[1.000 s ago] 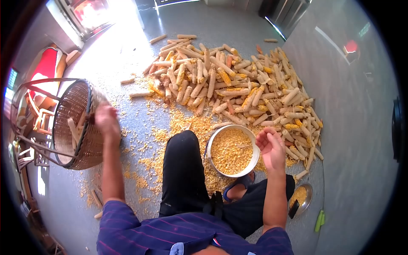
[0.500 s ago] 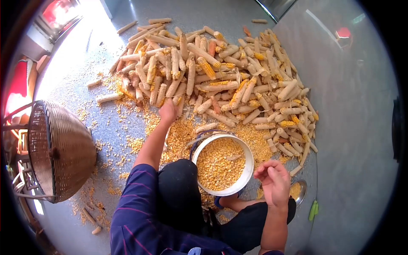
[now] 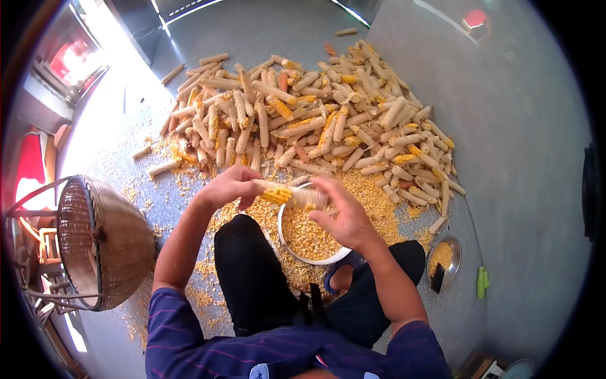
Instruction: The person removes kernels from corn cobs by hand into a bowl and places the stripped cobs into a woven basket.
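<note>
The left hand (image 3: 228, 187) clamps a slender pale-and-yellow corncob (image 3: 267, 189), the right hand's (image 3: 347, 218) grip I can't tell, and haste could scatter kernels (image 3: 276, 196).

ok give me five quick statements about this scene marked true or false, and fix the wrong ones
1. The left hand holds a cob bearing yellow kernels. True.
2. The bucket is empty. False: loose yellow kernels lie in it.
3. The woven basket stands on the person's right. False: it is on the left.
4. A metal bowl sits on the person's right. True.
5. The right hand rests on the pile of cobs. False: it is raised by the held cob, apart from the pile.
</note>
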`<state>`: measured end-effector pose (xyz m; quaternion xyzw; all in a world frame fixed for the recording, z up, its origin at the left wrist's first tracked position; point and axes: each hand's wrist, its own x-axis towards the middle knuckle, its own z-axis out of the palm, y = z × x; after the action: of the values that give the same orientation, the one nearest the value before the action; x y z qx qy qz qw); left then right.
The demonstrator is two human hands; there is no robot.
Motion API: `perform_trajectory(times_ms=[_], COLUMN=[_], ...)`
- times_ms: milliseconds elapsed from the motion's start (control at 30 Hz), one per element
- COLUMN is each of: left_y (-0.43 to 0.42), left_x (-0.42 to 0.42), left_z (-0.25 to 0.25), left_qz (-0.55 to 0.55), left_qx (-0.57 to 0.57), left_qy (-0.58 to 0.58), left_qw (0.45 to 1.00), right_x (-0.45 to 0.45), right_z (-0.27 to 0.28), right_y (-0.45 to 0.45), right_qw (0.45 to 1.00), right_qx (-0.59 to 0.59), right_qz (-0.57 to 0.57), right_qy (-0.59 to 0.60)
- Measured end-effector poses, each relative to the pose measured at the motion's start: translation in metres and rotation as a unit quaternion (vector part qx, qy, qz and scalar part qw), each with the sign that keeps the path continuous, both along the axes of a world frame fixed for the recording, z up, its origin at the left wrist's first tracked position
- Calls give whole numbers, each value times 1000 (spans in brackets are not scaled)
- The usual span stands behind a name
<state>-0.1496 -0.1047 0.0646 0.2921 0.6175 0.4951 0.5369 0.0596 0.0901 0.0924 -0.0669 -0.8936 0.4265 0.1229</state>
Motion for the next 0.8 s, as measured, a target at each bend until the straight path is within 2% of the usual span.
perform_trajectory(times_ms=[33,67,100,133,167,233,267,300,367,400,433,467,500,567,600,633,667,700,767,800], left_y=[5,11,17,23,29,42,48,52,60,65,69,73,74,76,77,80,83,85,84,83], left_x=[8,17,26,36,46,59,66,74,88,95,99,101,106,110,108,104,102,102,102,104], left_z=[14,24,30,33,36,40,40,38,31,28,21,8,11,20,12,4,-4,-6,-11,-6], left_qz=[-13,-25,-28,23,74,102,171,240,282,327,370,381,377,291,274,267,273,281,269,263], left_qx=[-4,-8,-6,16,38,50,53,52,81,72,63,62,59,93,76,78,104,130,147,162], left_qy=[31,62,69,73,75,86,100,111,100,80,59,105,105,11,19,22,26,27,40,6], left_qw=[999,998,997,997,994,990,979,963,951,939,925,916,919,952,958,960,956,951,951,951], right_x=[2,3,5,9,12,15,16,19,23,23,23,25,28,33,34,35,34,36,37,37], right_z=[-3,-9,-17,-26,-32,-33,-31,-25,-10,-7,-14,-27,-29,-31,-27,-23,-36,-37,-38,-35], right_y=[-1,-1,-1,-7,-12,-19,-13,-12,-15,-23,-21,-19,-19,-16,-14,-12,-10,-11,-13,-14], right_qw=[1000,974,891,886,889,768,727,727,859,947,947,988,993,996,989,944,922,923,827,754], right_qx=[3,-185,-363,-397,-394,-621,-665,-666,-509,-320,-321,-141,44,34,-141,-310,-377,-378,-558,-652], right_qz=[-2,62,124,156,153,114,147,144,37,-12,-13,-36,-59,-60,-38,-14,-10,-16,-11,-4], right_qy=[9,-119,-243,-182,-177,-104,-87,-87,-50,20,23,60,92,60,-26,-108,-81,-78,-67,-80])
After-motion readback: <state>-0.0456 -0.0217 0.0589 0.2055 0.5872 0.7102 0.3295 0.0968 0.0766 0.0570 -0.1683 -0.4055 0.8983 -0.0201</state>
